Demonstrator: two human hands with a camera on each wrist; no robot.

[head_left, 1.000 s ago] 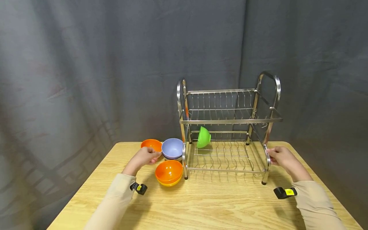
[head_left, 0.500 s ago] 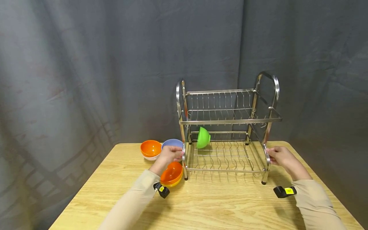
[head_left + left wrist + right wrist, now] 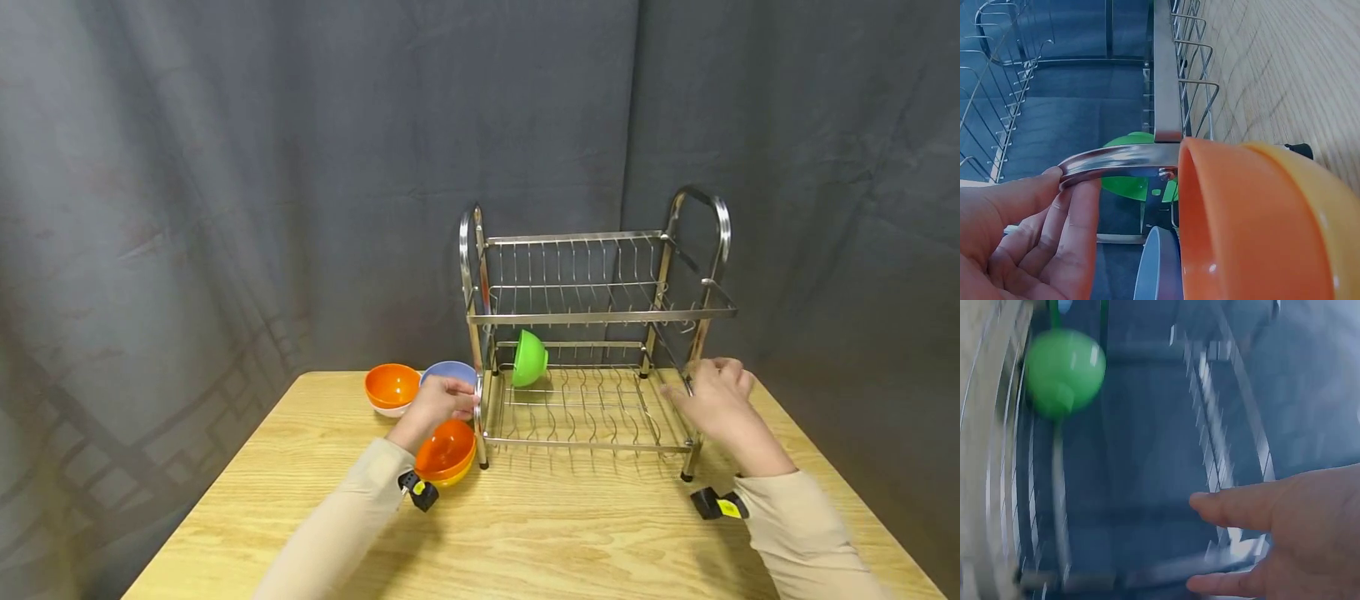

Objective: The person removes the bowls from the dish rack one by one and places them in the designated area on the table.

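Observation:
A two-tier metal dish rack stands on the wooden table. My left hand pinches the curved end rail on its left side between thumb and fingers. By the right posts, my right hand is off the rack's rail, thumb and fingers spread and nothing in its grasp. It looks blurred in the right wrist view. Tipped on its side, a green bowl sits at the left of the lower tier. Below my left hand, an orange bowl is nested in a yellow bowl.
Behind the left hand are a purple-blue bowl, partly hidden, and another orange bowl stacked in a whitish bowl. A grey curtain hangs behind the table.
My left hand has moved right from over the bowls onto the rack's left rail. My right hand has just let go of the right rail and lifted slightly, fingers spreading.

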